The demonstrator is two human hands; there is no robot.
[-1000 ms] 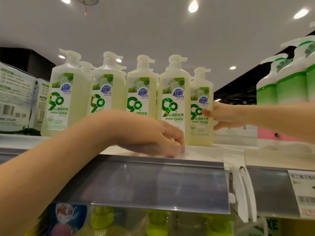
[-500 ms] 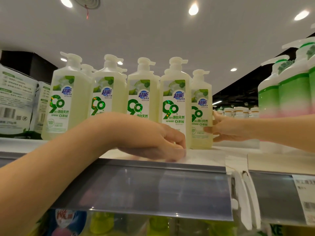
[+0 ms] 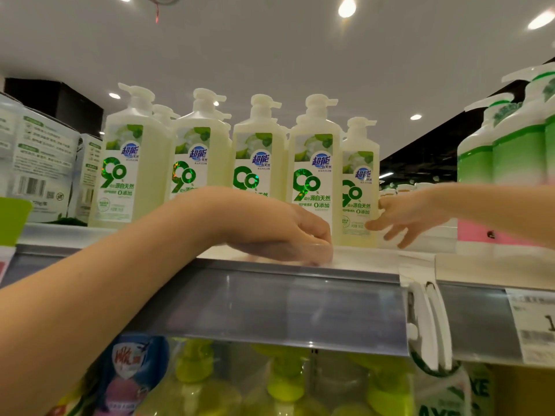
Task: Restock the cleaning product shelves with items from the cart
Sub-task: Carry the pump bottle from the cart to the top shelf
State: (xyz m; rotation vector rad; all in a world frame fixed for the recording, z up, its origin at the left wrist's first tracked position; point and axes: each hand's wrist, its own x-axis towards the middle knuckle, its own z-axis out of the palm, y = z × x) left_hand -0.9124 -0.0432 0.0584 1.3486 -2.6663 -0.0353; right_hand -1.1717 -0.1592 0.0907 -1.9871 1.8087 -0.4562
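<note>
Several pale yellow-green pump bottles with green "90" labels stand in a row on the top shelf. The rightmost pump bottle stands a little behind the others. My right hand is beside its lower right side with fingers spread, fingertips at or just off the bottle, holding nothing. My left hand rests on the shelf's front edge with fingers curled down, in front of the middle bottles and holding nothing.
White boxed packs stand at the left end of the shelf. Green-and-white pump bottles stand at the right. A clear price rail runs under the shelf edge. Yellow-capped bottles fill the shelf below.
My right hand has let go of the rightmost bottle and opened its fingers, drawing slightly right. The left hand stays on the shelf edge. The view has shifted slightly.
</note>
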